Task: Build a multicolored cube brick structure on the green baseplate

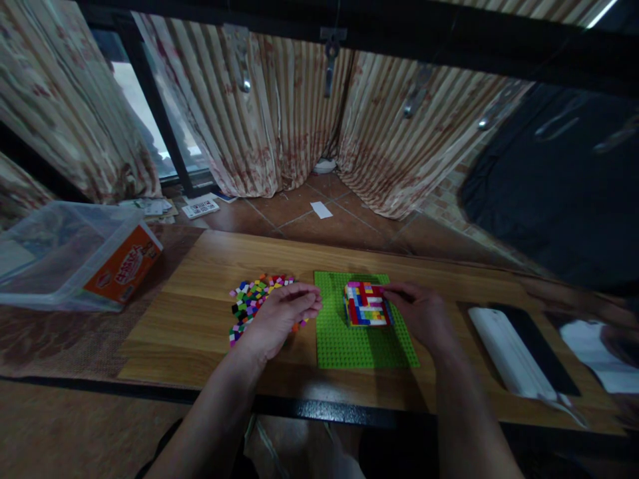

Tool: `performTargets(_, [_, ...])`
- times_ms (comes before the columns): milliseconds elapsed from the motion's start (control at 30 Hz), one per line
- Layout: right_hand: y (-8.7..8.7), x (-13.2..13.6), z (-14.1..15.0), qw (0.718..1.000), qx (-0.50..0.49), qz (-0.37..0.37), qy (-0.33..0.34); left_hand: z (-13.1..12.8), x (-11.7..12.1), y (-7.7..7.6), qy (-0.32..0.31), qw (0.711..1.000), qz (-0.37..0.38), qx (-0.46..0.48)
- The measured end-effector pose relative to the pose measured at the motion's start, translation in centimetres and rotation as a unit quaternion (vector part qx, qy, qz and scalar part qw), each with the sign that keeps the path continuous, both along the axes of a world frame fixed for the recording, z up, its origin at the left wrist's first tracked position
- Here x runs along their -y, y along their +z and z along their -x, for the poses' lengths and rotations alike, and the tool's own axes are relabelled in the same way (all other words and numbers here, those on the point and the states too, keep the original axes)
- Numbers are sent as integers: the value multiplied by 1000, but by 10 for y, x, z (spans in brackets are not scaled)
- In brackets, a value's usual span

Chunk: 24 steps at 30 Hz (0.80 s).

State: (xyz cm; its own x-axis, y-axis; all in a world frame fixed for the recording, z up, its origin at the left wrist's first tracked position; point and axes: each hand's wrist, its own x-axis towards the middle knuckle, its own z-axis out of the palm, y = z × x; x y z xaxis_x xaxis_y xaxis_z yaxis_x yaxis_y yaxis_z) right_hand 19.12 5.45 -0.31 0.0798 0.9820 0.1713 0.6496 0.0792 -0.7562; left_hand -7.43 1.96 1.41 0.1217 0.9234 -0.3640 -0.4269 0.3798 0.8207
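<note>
A block built of many-coloured toy bricks (368,313) stands on a green studded baseplate (349,352). At the block's upper right corner are the fingertips of my right hand (422,309), pinched together; whatever is between them is too small to make out. My left hand (284,316) hovers between the baseplate and a pile of loose toy bricks (249,299), partly covering the pile. Its fingers are curled together with the thumb against them, and their contents, if any, are hidden.
The wooden table (170,319) carries a clear plastic box (64,259) with an orange label at the far left. On the right lie a white pouch (512,352) with a strap and a dark flat object (544,352). Striped curtains (299,113) hang beyond the table.
</note>
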Motion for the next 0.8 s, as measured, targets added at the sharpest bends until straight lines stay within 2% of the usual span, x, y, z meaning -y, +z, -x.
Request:
performTargets(467, [6, 1, 5, 997, 71, -13, 9, 3, 0, 2, 5, 1000, -4, -3])
performTargets(667, [1, 3, 3, 998, 56, -16, -1, 4, 0, 0, 9, 1000, -5, -4])
performTargets(800, [-7, 0, -1, 998, 25, -34, -43, 4, 1, 1, 7, 1000, -9, -8])
